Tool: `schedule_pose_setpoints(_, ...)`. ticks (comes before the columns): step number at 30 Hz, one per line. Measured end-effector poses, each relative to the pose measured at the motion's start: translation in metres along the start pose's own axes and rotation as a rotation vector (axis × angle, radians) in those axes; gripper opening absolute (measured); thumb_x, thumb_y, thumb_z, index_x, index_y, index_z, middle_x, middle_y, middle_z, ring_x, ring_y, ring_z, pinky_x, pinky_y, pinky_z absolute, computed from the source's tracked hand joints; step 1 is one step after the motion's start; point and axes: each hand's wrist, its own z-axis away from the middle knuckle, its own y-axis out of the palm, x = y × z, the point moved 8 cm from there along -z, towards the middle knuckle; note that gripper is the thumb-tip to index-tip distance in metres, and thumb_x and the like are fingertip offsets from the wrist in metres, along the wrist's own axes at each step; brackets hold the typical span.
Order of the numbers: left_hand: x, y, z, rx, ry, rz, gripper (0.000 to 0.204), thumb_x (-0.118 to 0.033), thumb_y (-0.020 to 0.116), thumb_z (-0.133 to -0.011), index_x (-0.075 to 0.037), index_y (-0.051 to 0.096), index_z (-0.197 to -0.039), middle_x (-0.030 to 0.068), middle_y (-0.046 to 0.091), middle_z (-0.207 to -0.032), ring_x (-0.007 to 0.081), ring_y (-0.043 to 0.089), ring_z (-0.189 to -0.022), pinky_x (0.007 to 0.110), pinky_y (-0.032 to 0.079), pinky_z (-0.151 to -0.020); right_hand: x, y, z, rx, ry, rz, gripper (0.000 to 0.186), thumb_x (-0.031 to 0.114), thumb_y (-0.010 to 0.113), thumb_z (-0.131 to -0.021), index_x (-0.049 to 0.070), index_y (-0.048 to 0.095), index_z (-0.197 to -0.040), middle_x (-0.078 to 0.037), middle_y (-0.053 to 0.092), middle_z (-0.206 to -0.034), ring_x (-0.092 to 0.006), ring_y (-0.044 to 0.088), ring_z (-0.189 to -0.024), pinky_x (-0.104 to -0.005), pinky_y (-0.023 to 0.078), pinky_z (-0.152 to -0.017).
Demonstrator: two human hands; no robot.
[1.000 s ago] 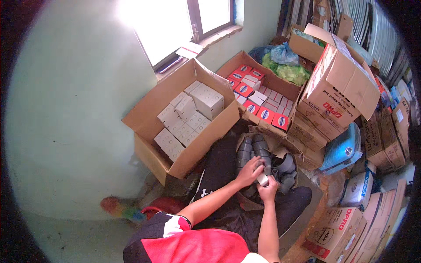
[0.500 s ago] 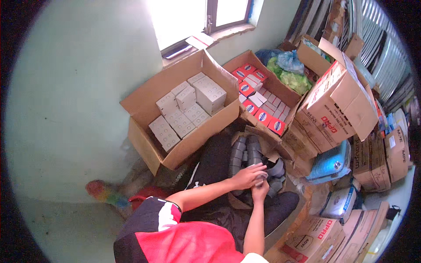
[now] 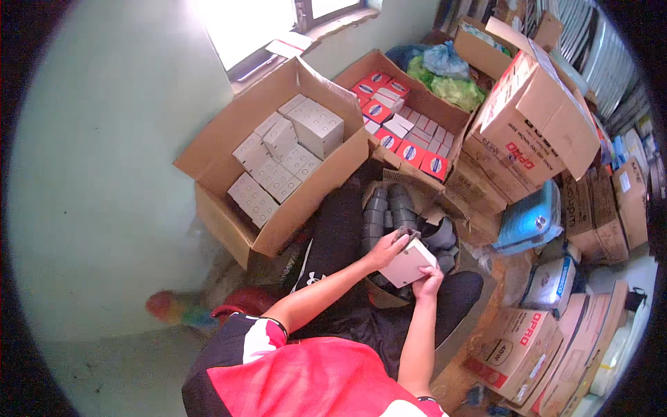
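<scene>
White box (image 3: 403, 267), wide side showing, just below the middle of the frame.
That side didn't show a moment ago, so the box looks turned. The right hand (image 3: 429, 283) has its fingers pinched on the lower-right edge. The left hand (image 3: 385, 252) touches the upper-left edge; I can't tell if its fingers grip.

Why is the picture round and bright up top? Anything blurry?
Head view: the wide fisheye lens leaves a round picture with black corners; head view: the window glares to plain white; head view: the white box between left hand and right hand has clear edges, but the dark patch above it is too soft to identify.
</scene>
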Motion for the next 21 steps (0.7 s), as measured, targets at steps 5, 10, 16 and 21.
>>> schedule_pose_setpoints(5,-0.014,0.005,0.021,0.052,0.021,-0.470,0.046,-0.027,0.056,-0.115,-0.001,0.055,-0.153,0.0105,0.070,-0.130,0.0168,0.067,-0.113,0.037,0.054,-0.103,-0.019,-0.017,-0.008,-0.049,0.216,-0.163,0.054,0.009,0.061,-0.070,-0.003,0.071,-0.121,-0.013,0.073,-0.121,-0.0347,0.068,-0.117,-0.0453,0.053,-0.106)
schedule_pose_setpoints(10,-0.049,0.004,0.018,-0.032,0.140,-0.364,0.052,-0.021,0.058,-0.112,-0.001,0.047,-0.159,0.0175,0.063,-0.146,0.0249,0.062,-0.133,0.039,0.048,-0.112,-0.035,-0.017,-0.012,0.111,0.304,0.053,0.055,0.012,0.060,-0.070,-0.004,0.072,-0.122,-0.015,0.073,-0.123,-0.0354,0.069,-0.116,-0.0464,0.052,-0.112)
schedule_pose_setpoints(16,-0.070,0.037,0.062,0.087,0.214,-0.771,0.063,-0.024,0.063,-0.107,-0.002,0.042,-0.162,0.0250,0.041,-0.168,0.0447,0.049,-0.149,0.047,0.045,-0.120,-0.020,-0.012,-0.009,0.110,0.296,-0.278,0.074,0.011,0.057,-0.070,-0.009,0.063,-0.141,-0.020,0.070,-0.138,-0.0366,0.067,-0.127,-0.0485,0.049,-0.118)
schedule_pose_setpoints(21,-0.084,0.017,0.054,-0.059,0.159,-0.652,0.063,-0.022,0.062,-0.108,-0.004,0.039,-0.165,0.0236,0.042,-0.167,0.0420,0.049,-0.150,0.045,0.043,-0.121,-0.022,0.013,0.006,0.296,0.311,0.023,0.069,0.002,0.062,-0.071,-0.006,0.065,-0.139,-0.015,0.074,-0.130,-0.0304,0.071,-0.120,-0.0425,0.052,-0.112)
